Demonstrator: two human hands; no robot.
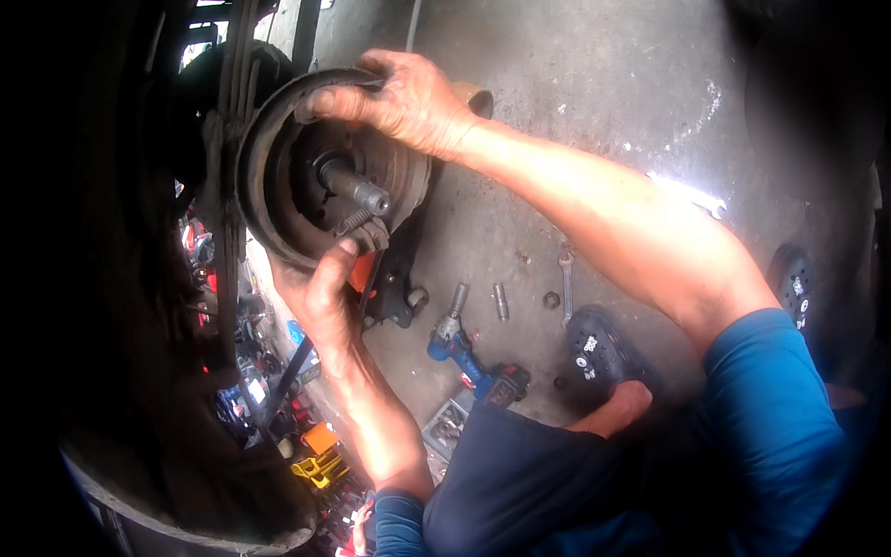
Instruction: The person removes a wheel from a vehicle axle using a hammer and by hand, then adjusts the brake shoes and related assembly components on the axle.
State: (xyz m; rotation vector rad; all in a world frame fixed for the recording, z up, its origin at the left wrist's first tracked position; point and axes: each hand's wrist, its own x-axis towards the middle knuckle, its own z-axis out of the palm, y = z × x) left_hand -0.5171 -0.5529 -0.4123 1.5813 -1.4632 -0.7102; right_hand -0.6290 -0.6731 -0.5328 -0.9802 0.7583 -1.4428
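Observation:
A round, dirty brake assembly with curved brake shoes sits around a threaded axle spindle at the upper left. My right hand is closed over the far edge of the shoes, its thumb lying on the inner side. From below, my left hand grips the near edge, its fingers mostly hidden behind. The left thumb rests by a metal end piece, close to a coil spring under the spindle.
On the concrete floor lie a blue cordless impact wrench, a loose socket, a nut and a combination wrench. A metal tray holds small parts. My black clog is beside the wrench. Dark vehicle parts border the left.

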